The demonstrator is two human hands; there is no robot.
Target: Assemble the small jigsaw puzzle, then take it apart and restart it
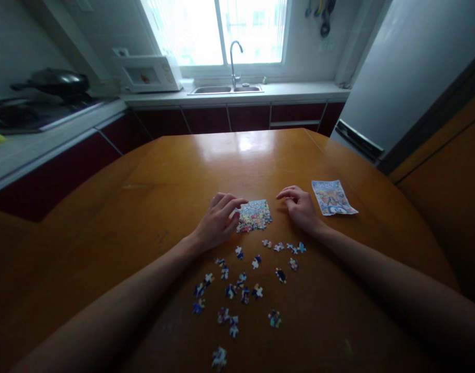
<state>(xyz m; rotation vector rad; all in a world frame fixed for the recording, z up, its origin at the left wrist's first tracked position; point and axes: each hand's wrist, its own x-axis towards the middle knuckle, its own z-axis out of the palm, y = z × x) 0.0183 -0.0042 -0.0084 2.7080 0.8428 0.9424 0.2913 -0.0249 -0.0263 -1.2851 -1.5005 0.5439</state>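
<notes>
A small, partly joined jigsaw block (255, 214) lies on the brown wooden table (183, 171). My left hand (218, 220) rests at its left edge, fingers curved, fingertips touching the block's upper left corner. Just right of the block, my right hand (299, 206) has its fingers bent and fingertips on the table, holding nothing that I can see. Several loose puzzle pieces (241, 282) are scattered on the table nearer to me, below both hands.
A printed picture card (332, 197) lies right of my right hand. Beyond the table runs a kitchen counter with a sink and tap (232, 77), a microwave (146, 74) and a pan on the stove (56, 83). A fridge (400, 77) stands at right.
</notes>
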